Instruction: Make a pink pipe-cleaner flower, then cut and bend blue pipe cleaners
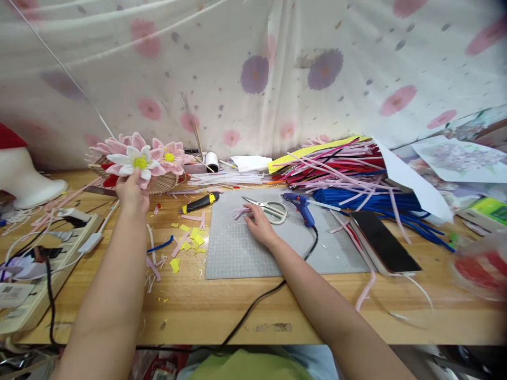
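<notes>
My left hand (133, 192) is at the left back of the table, its fingers closed on a fuzzy pipe-cleaner flower (129, 160) with white and pink petals and a yellow middle. Pink flowers (171, 153) of the same kind sit around it at a woven basket (164, 183). On the grey cutting mat (245, 258) my right hand (259, 226) rests with fingers stretched out. Its fingertips are beside the scissors (274, 212) and close to a small pink scrap (239, 213); whether they touch either is unclear. A blue glue gun (300, 207) lies right of the scissors.
Yellow and pink scraps (194, 238) and a utility knife (199, 202) lie left of the mat. Pipe-cleaner bundles (328, 166), blue stems (368, 199) and a phone (384, 241) are to the right. A power strip (59, 279) stands at left; a black cord (257, 302) crosses the front.
</notes>
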A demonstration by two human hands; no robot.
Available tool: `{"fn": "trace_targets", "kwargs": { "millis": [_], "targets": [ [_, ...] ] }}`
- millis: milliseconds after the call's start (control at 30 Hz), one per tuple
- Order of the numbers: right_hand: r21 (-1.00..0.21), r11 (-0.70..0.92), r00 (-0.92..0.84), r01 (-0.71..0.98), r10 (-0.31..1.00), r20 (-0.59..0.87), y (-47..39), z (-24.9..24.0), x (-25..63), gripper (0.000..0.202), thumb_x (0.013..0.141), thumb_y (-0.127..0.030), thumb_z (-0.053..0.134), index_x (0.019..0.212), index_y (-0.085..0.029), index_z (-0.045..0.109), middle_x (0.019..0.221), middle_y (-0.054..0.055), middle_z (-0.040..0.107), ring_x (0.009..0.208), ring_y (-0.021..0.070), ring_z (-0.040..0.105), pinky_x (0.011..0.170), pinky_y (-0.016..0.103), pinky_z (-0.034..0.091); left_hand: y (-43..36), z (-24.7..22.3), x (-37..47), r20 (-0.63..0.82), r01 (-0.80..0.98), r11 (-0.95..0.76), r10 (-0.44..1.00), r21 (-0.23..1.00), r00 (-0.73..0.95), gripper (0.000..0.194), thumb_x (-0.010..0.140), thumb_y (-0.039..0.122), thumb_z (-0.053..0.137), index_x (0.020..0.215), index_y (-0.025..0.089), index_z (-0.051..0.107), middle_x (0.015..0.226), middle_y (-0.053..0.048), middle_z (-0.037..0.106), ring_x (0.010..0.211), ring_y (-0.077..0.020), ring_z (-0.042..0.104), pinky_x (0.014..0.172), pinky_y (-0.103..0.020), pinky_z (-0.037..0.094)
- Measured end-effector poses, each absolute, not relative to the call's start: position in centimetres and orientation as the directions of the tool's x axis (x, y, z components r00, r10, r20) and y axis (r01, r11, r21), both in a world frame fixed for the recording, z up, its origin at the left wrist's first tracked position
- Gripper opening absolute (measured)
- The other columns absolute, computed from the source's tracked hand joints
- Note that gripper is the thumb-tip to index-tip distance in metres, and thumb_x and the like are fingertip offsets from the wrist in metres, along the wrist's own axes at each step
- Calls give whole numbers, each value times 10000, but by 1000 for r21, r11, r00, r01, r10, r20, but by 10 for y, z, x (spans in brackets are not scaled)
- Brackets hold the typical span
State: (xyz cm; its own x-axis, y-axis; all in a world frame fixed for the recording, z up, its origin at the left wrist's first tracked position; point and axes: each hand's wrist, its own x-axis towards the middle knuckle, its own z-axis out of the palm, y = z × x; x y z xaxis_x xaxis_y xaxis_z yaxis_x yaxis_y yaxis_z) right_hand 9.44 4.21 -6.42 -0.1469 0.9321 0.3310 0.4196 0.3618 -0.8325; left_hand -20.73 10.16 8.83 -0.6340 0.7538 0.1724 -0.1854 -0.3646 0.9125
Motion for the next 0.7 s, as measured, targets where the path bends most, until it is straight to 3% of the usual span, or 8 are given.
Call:
{"fn": "trace_targets", "kwargs": {
  "millis": [100, 233, 367, 533, 700],
  "targets": [
    [-835, 366, -140, 411, 930, 339, 43, -66, 95, 375, 781, -116, 415, 1143, -192, 472, 1160, 96, 482, 996, 153, 528, 895, 352, 442, 108, 93, -213, 42, -361, -341, 774, 868, -632, 115, 830, 139, 411, 884, 99, 505, 792, -23, 615, 720, -70, 590, 779, -264, 500],
    [-841, 361, -139, 404, 932, 333, 44, -67, 95, 377, 784, -114, 410, 1143, -213, 466, 1161, 90, 479, 1000, 153, 530, 880, 358, 451, 113, 93, -236, -37, -445, -331, 767, 832, -640, 211, 850, 281, 374, 843, 121, 510, 709, -14, 587, 733, -89, 596, 768, -265, 506],
    [-844, 348, -140, 409, 937, 319, 43, -67, 95, 385, 773, -110, 420, 1141, -211, 471, 1160, 91, 481, 993, 156, 533, 888, 367, 445, 118, 86, -242, -65, -425, -242, 804, 872, -591, 176, 837, 271, 417, 843, 124, 513, 722, -12, 592, 757, -113, 604, 802, -336, 494],
    [-838, 362, -146, 407, 932, 332, 43, -67, 94, 385, 773, -115, 425, 1139, -222, 480, 1161, 86, 480, 981, 154, 537, 883, 365, 446, 121, 78, -227, -37, -299, -226, 739, 927, -672, 124, 839, 205, 457, 948, 150, 477, 727, 43, 552, 674, -53, 547, 817, -336, 475],
    [-826, 366, -143, 428, 930, 338, 42, -65, 94, 374, 779, -120, 424, 1137, -208, 485, 1146, 87, 491, 979, 155, 534, 904, 361, 434, 116, 66, -224, 37, -258, -286, 733, 923, -679, 256, 838, 410, 442, 939, 176, 458, 878, 5, 536, 798, -74, 546, 799, -317, 478]
  ]
}}
